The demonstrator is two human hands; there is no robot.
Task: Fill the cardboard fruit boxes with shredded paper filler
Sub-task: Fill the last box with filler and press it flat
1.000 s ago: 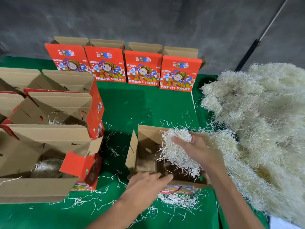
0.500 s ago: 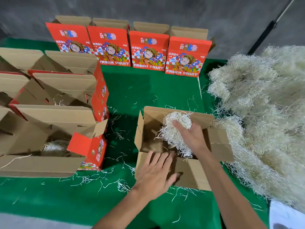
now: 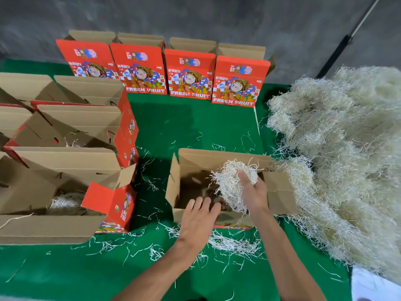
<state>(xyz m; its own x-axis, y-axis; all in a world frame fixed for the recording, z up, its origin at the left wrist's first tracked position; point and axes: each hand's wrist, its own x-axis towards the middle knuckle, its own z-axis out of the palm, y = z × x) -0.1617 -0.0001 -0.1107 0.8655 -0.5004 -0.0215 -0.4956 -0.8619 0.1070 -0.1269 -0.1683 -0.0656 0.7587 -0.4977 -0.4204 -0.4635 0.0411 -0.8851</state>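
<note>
Green cloth [image 3: 195,127] under a grey wall [image 3: 238,18] carries the open box [image 3: 217,161], where the right hand [image 3: 252,192] grips a shredded-paper wad [image 3: 232,183] and the left hand [image 3: 198,218] lies flat, fingers relaxed, on its near wall.

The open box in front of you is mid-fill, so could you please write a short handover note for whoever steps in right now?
Right hand grips a wad of shredded paper inside the open box.
Left hand lies open on the box's near edge, steadying it.
The big filler pile sits to the right.
Done: the left-side boxes show some filler inside.
Left: settle this wad, then fill the four upright boxes at the back.
</note>
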